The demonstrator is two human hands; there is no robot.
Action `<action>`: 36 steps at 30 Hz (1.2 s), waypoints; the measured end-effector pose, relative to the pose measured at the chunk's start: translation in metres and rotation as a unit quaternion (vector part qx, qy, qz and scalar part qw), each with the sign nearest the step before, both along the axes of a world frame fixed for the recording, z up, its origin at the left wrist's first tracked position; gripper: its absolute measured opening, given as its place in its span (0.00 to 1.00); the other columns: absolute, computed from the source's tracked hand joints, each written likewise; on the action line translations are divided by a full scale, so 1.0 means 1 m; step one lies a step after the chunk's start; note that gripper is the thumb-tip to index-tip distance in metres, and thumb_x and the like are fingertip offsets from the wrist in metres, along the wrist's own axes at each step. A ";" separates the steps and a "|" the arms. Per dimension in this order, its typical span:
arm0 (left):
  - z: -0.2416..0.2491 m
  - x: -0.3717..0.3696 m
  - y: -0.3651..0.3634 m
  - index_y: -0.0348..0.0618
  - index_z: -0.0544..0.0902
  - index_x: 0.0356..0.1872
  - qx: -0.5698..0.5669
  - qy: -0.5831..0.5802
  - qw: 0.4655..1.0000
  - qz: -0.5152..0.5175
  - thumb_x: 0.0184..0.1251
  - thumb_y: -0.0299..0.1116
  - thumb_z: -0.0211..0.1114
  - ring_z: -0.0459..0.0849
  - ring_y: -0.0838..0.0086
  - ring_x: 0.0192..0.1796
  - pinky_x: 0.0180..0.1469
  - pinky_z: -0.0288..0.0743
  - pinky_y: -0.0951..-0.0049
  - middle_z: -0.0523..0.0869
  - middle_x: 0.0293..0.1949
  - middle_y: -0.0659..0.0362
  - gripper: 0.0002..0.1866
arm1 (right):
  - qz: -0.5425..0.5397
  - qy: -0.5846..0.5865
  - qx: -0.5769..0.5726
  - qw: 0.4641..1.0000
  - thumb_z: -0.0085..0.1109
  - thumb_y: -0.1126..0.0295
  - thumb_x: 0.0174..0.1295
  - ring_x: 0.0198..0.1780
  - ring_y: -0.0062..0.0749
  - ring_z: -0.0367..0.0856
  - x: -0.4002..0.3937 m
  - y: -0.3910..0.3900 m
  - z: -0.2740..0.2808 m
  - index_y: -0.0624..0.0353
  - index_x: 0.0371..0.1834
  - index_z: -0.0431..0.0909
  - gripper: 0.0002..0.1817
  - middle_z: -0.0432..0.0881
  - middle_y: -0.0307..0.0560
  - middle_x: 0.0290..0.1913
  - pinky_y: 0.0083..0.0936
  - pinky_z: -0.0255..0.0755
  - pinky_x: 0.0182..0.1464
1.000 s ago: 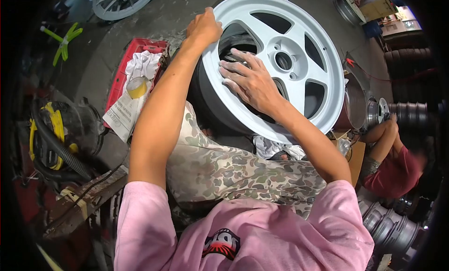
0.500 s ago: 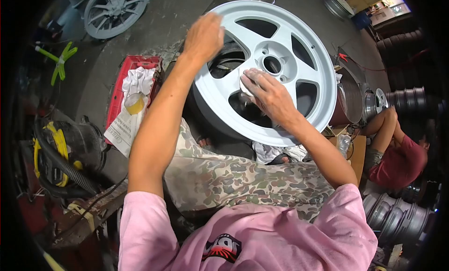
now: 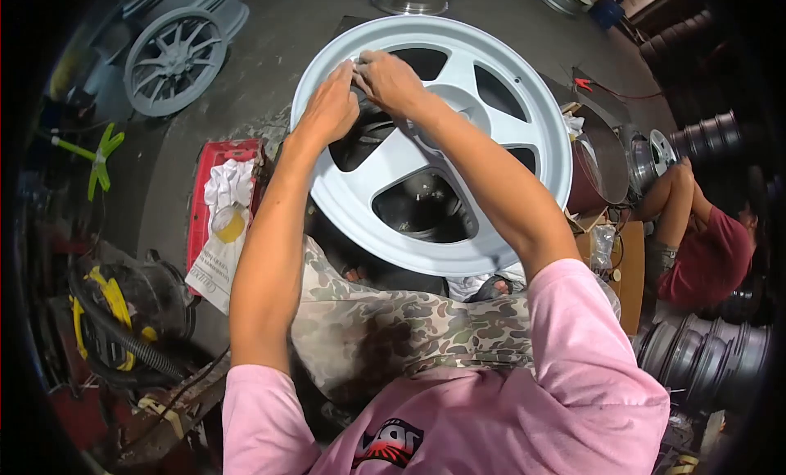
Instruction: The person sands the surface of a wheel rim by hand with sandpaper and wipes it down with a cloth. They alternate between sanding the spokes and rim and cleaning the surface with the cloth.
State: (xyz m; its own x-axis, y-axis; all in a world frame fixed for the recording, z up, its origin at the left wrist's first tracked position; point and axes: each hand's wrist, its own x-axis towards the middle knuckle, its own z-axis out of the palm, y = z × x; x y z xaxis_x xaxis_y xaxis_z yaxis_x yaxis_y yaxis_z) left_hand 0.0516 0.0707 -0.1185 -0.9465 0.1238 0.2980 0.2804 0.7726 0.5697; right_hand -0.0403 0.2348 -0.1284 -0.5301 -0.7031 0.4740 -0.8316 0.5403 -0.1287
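A pale grey-white wheel rim with broad spokes lies face up in front of my knees. Both hands meet over its upper left part. My left hand is closed, fingertips drawn together at the rim's inner edge beside a spoke opening. Touching or nearly touching it, my right hand has its fingers curled and pinched. A small whitish bit shows between the fingertips, too small to name. Dust whitens the right fingers.
Left of the rim sits a red tray with white cloth and a cup of yellow stuff. A vacuum cleaner stands lower left. Another person crouches at the right, near stacked rims.
My right hand has left the spoke by the hub, where it pressed a white pad, and moved up-left to my left hand. The left hand has come slightly down. The view has shifted.
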 end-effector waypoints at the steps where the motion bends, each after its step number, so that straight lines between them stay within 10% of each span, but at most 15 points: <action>1: 0.000 0.001 0.004 0.24 0.66 0.76 0.002 0.001 1.000 -0.004 0.75 0.30 0.54 0.65 0.44 0.81 0.82 0.60 0.56 0.69 0.76 0.32 0.31 | 0.030 -0.010 0.000 1.000 0.59 0.64 0.72 0.53 0.56 0.84 0.011 0.013 0.009 0.64 0.52 0.86 0.15 0.85 0.57 0.54 0.47 0.79 0.57; 7: 0.019 0.009 0.044 0.27 0.60 0.82 -0.210 -0.087 0.973 -0.039 0.81 0.67 0.49 0.52 0.34 0.85 0.84 0.51 0.44 0.53 0.84 0.32 0.49 | -0.073 -0.020 -0.006 0.997 0.59 0.68 0.72 0.59 0.54 0.85 0.044 0.155 0.033 0.59 0.56 0.86 0.15 0.85 0.54 0.58 0.43 0.81 0.61; 15: 0.035 0.056 0.097 0.19 0.58 0.79 -0.247 -0.086 0.959 -0.104 0.81 0.66 0.49 0.51 0.36 0.85 0.84 0.53 0.45 0.52 0.82 0.27 0.51 | -0.248 -0.019 0.005 0.969 0.61 0.64 0.72 0.51 0.58 0.86 -0.036 0.130 0.015 0.61 0.51 0.89 0.14 0.85 0.58 0.47 0.48 0.81 0.55; 21: 0.056 0.105 0.125 0.16 0.62 0.77 -0.250 -0.160 0.950 -0.101 0.73 0.62 0.66 0.53 0.36 0.84 0.80 0.63 0.45 0.54 0.82 0.27 0.53 | -0.193 -0.029 -0.054 0.979 0.62 0.67 0.70 0.49 0.61 0.85 -0.027 0.168 0.018 0.62 0.48 0.89 0.13 0.85 0.61 0.45 0.50 0.79 0.55; 25: 0.058 0.121 0.130 0.18 0.68 0.72 -0.312 -0.149 0.938 0.008 0.63 0.53 0.78 0.72 0.43 0.74 0.68 0.79 0.55 0.67 0.73 0.29 0.50 | -0.260 0.026 -0.027 0.965 0.62 0.68 0.66 0.46 0.63 0.85 -0.055 0.156 0.015 0.62 0.40 0.89 0.10 0.87 0.63 0.44 0.52 0.78 0.53; 27: 0.054 0.117 0.124 0.26 0.81 0.57 -0.334 -0.152 0.930 0.028 0.58 0.47 0.82 0.85 0.57 0.58 0.51 0.88 0.68 0.79 0.60 0.38 0.36 | -0.241 0.017 -0.021 0.970 0.62 0.68 0.65 0.45 0.64 0.85 -0.068 0.143 0.017 0.62 0.40 0.89 0.10 0.87 0.64 0.44 0.53 0.78 0.53; 36: 0.061 0.090 0.108 0.45 0.93 0.38 -0.368 -0.206 0.907 0.005 0.54 0.51 0.84 0.91 0.67 0.49 0.44 0.86 0.70 0.91 0.41 0.59 0.21 | 0.093 -0.001 0.079 0.993 0.64 0.77 0.58 0.53 0.57 0.85 -0.042 0.028 0.039 0.60 0.49 0.87 0.15 0.86 0.55 0.49 0.47 0.80 0.58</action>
